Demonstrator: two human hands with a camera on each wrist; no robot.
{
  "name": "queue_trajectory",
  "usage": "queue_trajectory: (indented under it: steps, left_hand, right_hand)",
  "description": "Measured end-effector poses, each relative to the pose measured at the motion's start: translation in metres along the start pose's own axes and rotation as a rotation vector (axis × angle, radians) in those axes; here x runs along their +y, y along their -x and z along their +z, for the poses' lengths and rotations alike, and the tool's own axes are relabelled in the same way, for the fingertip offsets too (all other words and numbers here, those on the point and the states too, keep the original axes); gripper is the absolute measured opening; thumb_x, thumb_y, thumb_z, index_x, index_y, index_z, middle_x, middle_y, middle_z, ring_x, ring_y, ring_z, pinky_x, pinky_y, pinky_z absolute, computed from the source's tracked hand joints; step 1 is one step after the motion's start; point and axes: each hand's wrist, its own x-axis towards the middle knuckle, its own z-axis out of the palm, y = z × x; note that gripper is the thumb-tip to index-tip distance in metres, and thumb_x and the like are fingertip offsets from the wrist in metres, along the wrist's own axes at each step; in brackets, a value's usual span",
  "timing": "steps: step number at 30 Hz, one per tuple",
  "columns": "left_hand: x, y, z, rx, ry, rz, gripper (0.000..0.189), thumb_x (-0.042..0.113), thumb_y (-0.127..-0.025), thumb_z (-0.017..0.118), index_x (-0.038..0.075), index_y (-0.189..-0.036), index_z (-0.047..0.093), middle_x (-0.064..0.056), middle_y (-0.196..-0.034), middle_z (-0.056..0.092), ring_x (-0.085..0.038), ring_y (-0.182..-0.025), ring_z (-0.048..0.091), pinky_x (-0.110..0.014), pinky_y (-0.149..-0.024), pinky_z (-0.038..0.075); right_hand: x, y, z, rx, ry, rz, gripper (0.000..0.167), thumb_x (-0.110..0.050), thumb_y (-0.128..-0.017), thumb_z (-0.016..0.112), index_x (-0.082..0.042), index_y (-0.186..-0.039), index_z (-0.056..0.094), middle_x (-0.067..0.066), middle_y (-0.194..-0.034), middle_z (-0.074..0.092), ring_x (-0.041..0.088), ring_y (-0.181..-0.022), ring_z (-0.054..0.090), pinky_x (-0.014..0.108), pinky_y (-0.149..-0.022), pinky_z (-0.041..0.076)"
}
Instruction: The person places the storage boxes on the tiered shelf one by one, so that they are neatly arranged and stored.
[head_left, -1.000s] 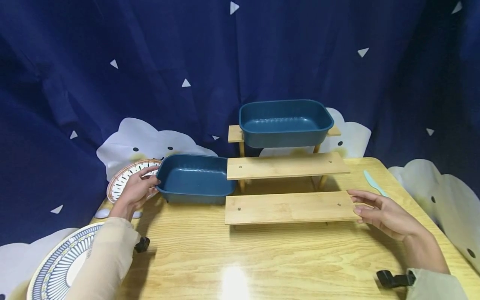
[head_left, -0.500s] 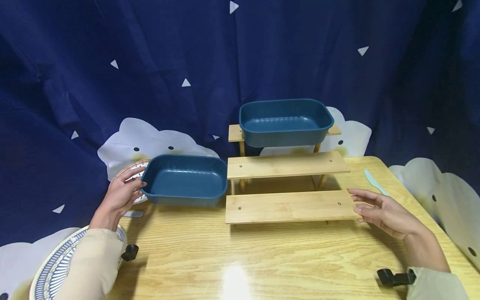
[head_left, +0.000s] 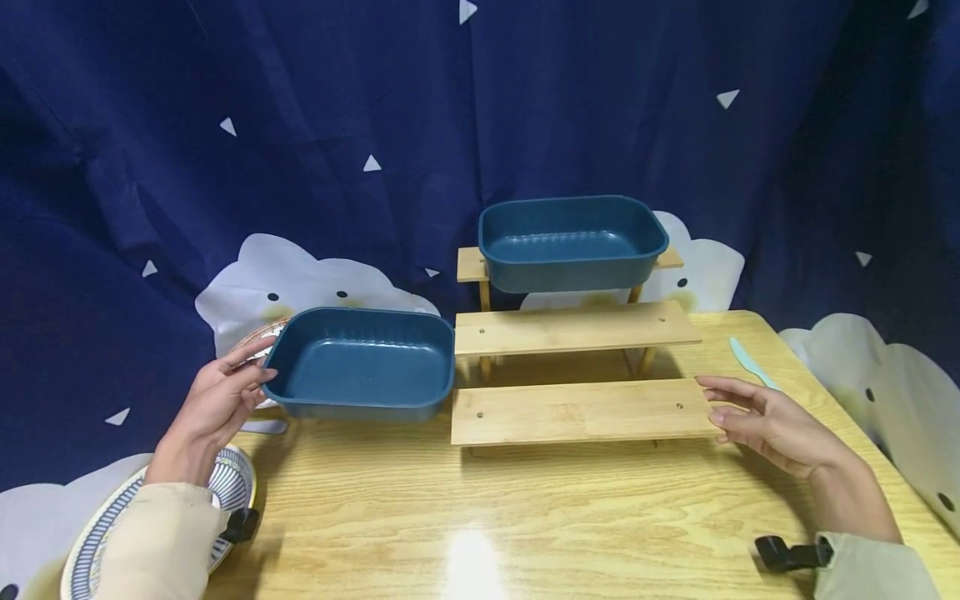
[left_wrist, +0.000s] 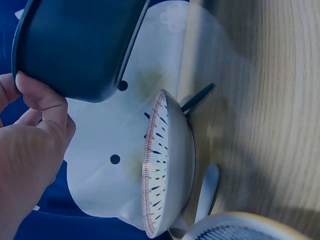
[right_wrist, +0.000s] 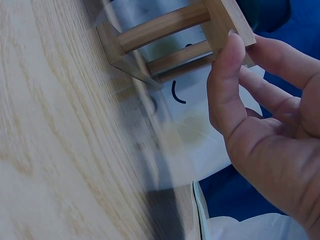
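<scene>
My left hand (head_left: 213, 404) pinches the left rim of a dark blue rectangular bin (head_left: 367, 367). In the left wrist view the bin (left_wrist: 75, 45) hangs clear of the table, thumb and fingers at its edge. A three-tier wooden shelf rack (head_left: 577, 414) stands to the bin's right. With thumb and fingers, my right hand (head_left: 783, 429) holds the right end of the rack's lowest board; the right wrist view shows the thumb against that board end (right_wrist: 227, 25). Another blue bin (head_left: 573, 277) sits on the top tier.
A patterned bowl (left_wrist: 172, 170) lies behind my left hand, beside a pale utensil handle (left_wrist: 207, 192). A larger blue-and-white patterned dish (head_left: 238, 479) is partly under my left sleeve. A mint-green knife (head_left: 752, 363) lies right of the rack. The curtain (head_left: 337, 108) closes off the back.
My left hand has drawn the blue bin leftward and slightly toward me, away from behind the rack's left end. My right hand has stayed at the lowest board.
</scene>
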Motion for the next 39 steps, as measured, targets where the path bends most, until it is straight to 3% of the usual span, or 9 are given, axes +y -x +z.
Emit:
queue_trajectory:
  steps: [4,11,15,18,23,26,31,39]
  left_hand:
    - [0.003,0.007,0.001,-0.016,-0.017,0.006,0.043,-0.012,-0.097,0.049,0.017,-0.123,0.066,-0.003,-0.106,0.044,-0.006,-0.077,0.058,-0.016,-0.058,0.047]
    - [0.006,0.016,-0.003,-0.05,-0.001,0.009,0.045,-0.014,-0.096,0.051,0.016,-0.126,0.067,0.0,-0.097,0.043,-0.002,-0.064,0.049,-0.015,-0.055,0.045]
    - [0.008,0.021,-0.007,-0.097,0.024,0.024,0.048,-0.017,-0.096,0.048,0.013,-0.129,0.065,0.0,-0.108,0.042,-0.004,-0.074,0.052,-0.017,-0.065,0.051]
    - [0.01,0.025,-0.009,-0.133,0.064,0.03,0.049,-0.018,-0.096,0.045,0.011,-0.13,0.065,-0.001,-0.11,0.051,-0.007,-0.082,0.06,-0.022,-0.074,0.056]
    - [0.013,0.028,-0.008,-0.216,0.147,0.038,0.051,-0.02,-0.097,0.039,0.008,-0.133,0.062,-0.006,-0.102,0.068,-0.012,-0.086,0.068,-0.024,-0.073,0.058]
    - [0.013,0.028,-0.006,-0.252,0.169,0.034,0.052,-0.019,-0.097,0.038,0.007,-0.137,0.058,-0.007,-0.106,0.069,-0.012,-0.089,0.067,-0.023,-0.072,0.057]
    - [0.009,0.03,-0.005,-0.261,0.188,0.03,0.054,-0.019,-0.098,0.036,0.007,-0.141,0.055,-0.006,-0.111,0.065,-0.011,-0.087,0.064,-0.022,-0.069,0.055]
    - [0.005,0.035,-0.008,-0.347,0.247,0.037,0.06,-0.022,-0.096,0.03,0.006,-0.146,0.049,-0.012,-0.121,0.067,-0.016,-0.098,0.068,-0.026,-0.074,0.058]
  right_hand:
    - [-0.001,-0.001,0.0,-0.004,-0.016,-0.006,0.047,0.003,-0.103,0.047,-0.012,-0.148,0.043,-0.002,-0.135,0.043,0.01,-0.106,0.058,0.031,-0.081,0.057]
    - [-0.004,-0.001,0.002,0.01,-0.001,0.017,0.046,0.001,-0.103,0.048,-0.01,-0.148,0.041,-0.003,-0.135,0.045,0.008,-0.106,0.059,0.031,-0.08,0.057]
    - [-0.005,0.0,0.002,0.007,0.008,0.021,0.047,0.0,-0.104,0.048,-0.008,-0.15,0.039,-0.003,-0.135,0.044,0.008,-0.106,0.058,0.031,-0.081,0.057]
    - [-0.005,0.0,0.002,0.014,0.023,0.031,0.048,-0.002,-0.104,0.049,-0.006,-0.15,0.038,-0.004,-0.135,0.045,0.007,-0.107,0.058,0.031,-0.081,0.057]
    - [-0.004,0.0,0.001,0.019,0.029,0.025,0.047,-0.001,-0.104,0.049,-0.006,-0.149,0.038,-0.008,-0.135,0.047,0.006,-0.109,0.058,0.031,-0.081,0.057]
    - [-0.002,0.0,0.0,0.015,0.022,0.014,0.047,0.001,-0.103,0.048,-0.01,-0.148,0.041,-0.008,-0.135,0.048,0.006,-0.109,0.058,0.03,-0.08,0.057]
    - [0.0,-0.001,0.0,0.005,-0.009,0.0,0.047,0.003,-0.103,0.048,-0.014,-0.146,0.044,-0.006,-0.134,0.048,0.007,-0.109,0.057,0.03,-0.08,0.057]
    - [-0.003,0.0,0.001,0.022,0.006,0.024,0.048,0.0,-0.103,0.05,-0.007,-0.149,0.04,-0.018,-0.14,0.049,0.004,-0.112,0.057,0.031,-0.08,0.058]
